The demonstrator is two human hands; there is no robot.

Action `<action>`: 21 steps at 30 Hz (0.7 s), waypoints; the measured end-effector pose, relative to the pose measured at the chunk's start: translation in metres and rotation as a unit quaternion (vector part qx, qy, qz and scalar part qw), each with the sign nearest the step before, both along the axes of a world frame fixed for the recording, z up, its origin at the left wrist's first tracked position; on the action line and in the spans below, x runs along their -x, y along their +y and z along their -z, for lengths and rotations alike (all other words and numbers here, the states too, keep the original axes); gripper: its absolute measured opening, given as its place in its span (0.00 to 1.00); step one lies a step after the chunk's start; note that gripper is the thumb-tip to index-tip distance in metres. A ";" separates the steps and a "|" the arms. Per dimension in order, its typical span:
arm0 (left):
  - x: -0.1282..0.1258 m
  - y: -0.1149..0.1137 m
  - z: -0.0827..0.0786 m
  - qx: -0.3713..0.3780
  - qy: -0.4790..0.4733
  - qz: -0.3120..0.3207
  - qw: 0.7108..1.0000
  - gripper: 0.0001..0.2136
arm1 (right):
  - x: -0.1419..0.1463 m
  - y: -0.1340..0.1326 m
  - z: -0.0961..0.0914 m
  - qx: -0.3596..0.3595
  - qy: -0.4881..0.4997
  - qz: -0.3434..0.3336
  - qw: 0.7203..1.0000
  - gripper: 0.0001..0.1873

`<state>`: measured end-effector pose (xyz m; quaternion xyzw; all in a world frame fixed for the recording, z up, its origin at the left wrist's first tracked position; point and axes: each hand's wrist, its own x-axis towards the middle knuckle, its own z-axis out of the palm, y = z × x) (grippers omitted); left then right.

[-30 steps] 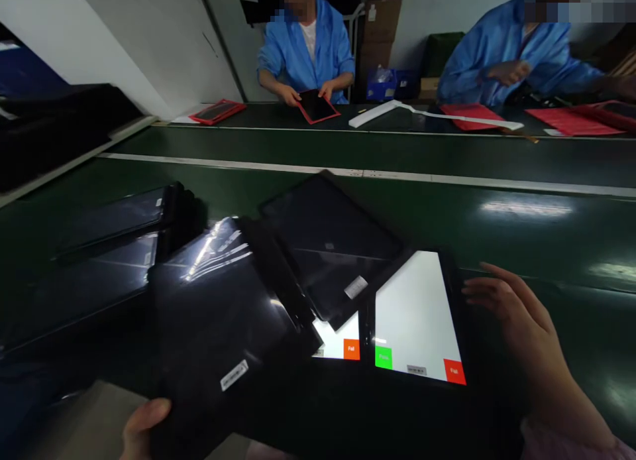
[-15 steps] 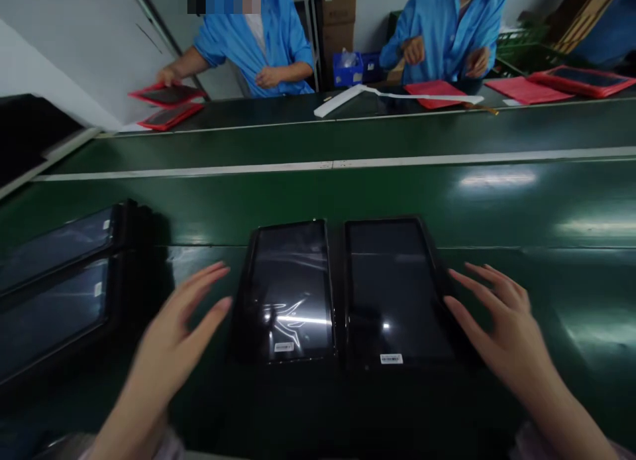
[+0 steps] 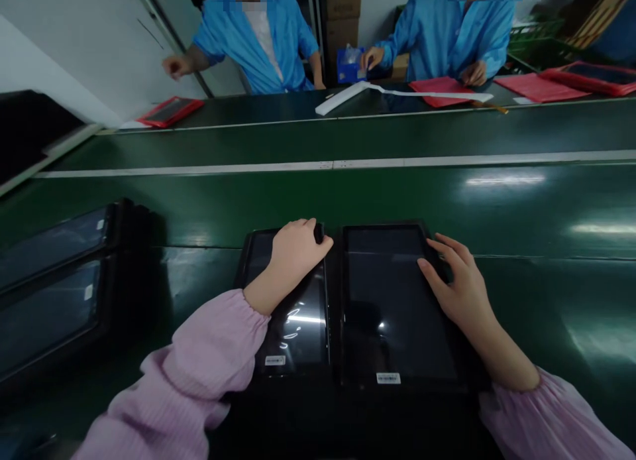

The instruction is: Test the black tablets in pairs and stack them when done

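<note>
Two black tablets lie side by side with dark glass faces up and a white barcode label near each lower edge. My left hand (image 3: 297, 249) reaches over the left tablet (image 3: 303, 334), fingers bent at its far right corner and thumb at its right edge. A small dark part shows between thumb and fingers; the fingertips are hidden. At the right tablet (image 3: 387, 301), my right hand (image 3: 460, 281) is closed around the upper right edge, thumb on the glass and fingers along the side.
More dark tablets (image 3: 50, 314) are stacked at the left. Beyond a white strip (image 3: 248, 167) on the green work surface, two people in blue jackets (image 3: 447, 42) work at the far side. Red-framed tablets (image 3: 171, 111), red sheets (image 3: 442, 91) and a white folded strip (image 3: 342, 99) lie there.
My left hand has moved right and forward from beside the left tablet onto its far corner. My right hand has come in against the right tablet. The far left person has let go of a red-framed tablet.
</note>
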<state>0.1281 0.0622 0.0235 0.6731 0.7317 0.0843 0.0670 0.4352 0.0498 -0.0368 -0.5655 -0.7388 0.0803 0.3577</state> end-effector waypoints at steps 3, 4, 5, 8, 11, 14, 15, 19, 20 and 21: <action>-0.008 0.004 -0.003 0.010 0.001 -0.015 1.000 0.13 | 0.002 0.002 -0.004 -0.004 0.004 -0.004 1.000 0.30; -0.011 0.006 -0.004 0.013 -0.003 -0.019 1.000 0.13 | 0.003 0.003 -0.005 0.000 0.008 -0.001 1.000 0.31; -0.013 0.008 -0.005 0.014 -0.009 -0.021 1.000 0.12 | 0.005 0.004 -0.007 0.007 0.015 0.006 1.000 0.32; -0.006 0.007 -0.009 0.011 -0.044 -0.010 0.999 0.15 | 0.006 0.001 -0.012 0.040 0.057 0.022 0.997 0.33; 0.023 -0.019 -0.011 -0.009 -0.098 0.002 0.995 0.25 | -0.002 -0.016 -0.015 0.066 0.117 0.027 0.991 0.30; 0.061 -0.071 0.002 -0.077 -0.254 -0.109 0.958 0.30 | -0.016 -0.045 -0.012 0.112 0.165 0.066 0.978 0.28; 0.072 -0.091 0.010 -0.102 -0.312 -0.168 0.929 0.31 | -0.021 -0.055 -0.010 0.134 0.174 0.076 0.973 0.28; 0.092 -0.158 0.049 -0.054 -0.510 -0.330 0.793 0.31 | -0.029 -0.091 -0.002 0.209 0.200 0.081 0.954 0.26; 0.092 -0.168 0.057 -0.036 -0.558 -0.336 0.758 0.31 | -0.028 -0.095 0.000 0.215 0.209 0.085 0.950 0.26; 0.090 -0.175 0.062 -0.027 -0.600 -0.336 0.726 0.30 | -0.027 -0.098 0.001 0.218 0.220 0.089 0.947 0.25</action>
